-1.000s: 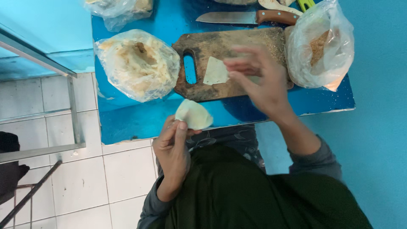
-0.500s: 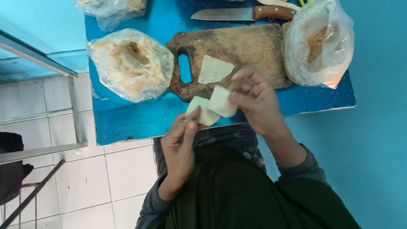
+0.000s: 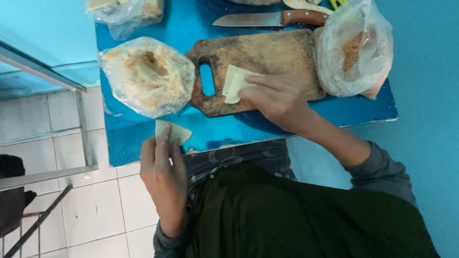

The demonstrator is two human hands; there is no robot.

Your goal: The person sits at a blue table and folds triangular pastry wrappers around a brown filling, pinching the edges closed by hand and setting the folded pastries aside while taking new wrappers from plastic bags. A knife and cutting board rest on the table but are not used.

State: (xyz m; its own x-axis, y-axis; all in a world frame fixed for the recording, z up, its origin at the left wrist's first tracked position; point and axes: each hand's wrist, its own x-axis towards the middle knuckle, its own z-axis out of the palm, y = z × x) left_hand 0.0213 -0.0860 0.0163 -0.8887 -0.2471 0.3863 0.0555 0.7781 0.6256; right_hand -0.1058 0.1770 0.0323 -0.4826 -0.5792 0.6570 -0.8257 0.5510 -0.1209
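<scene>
1. Hands first: my left hand [image 3: 163, 168] sits low at the near edge of the blue table [image 3: 363, 112], fingers together and nearly straight, thumb side hidden, pinching a folded dough piece [image 3: 178, 131].
2. That dough piece is pale, roughly triangular, and pokes up past my fingertips, hanging over the table's near rim just below the big bag [image 3: 146, 76].
3. My right hand [image 3: 277, 98] lies flat on the cutting board [image 3: 267, 57], palm down, fingers loosely spread and pointing left.
4. Its fingertips press on a stack of wrappers [image 3: 235, 83], pale squares lying near the board's handle slot; nothing is gripped here, the hand only rests on them.
5. The board is dark, worn wood, crumbs scattered over it, lying across the middle of the table.
6. The big bag, clear plastic with flat round breads or wrappers inside, sits just left of the board, touching its handle end.
7. A second bag [image 3: 351, 50] stands at the board's right end, clear plastic with a brown crumbly filling showing through.
8. A knife [image 3: 270, 19] with a wooden handle lies beyond the board, blade pointing left.
9. A third bag [image 3: 126, 12] shows at the top left corner, cut off by the frame; I cannot tell what is in it.
10. White floor tiles [image 3: 95, 210] run below the table on my left.
</scene>
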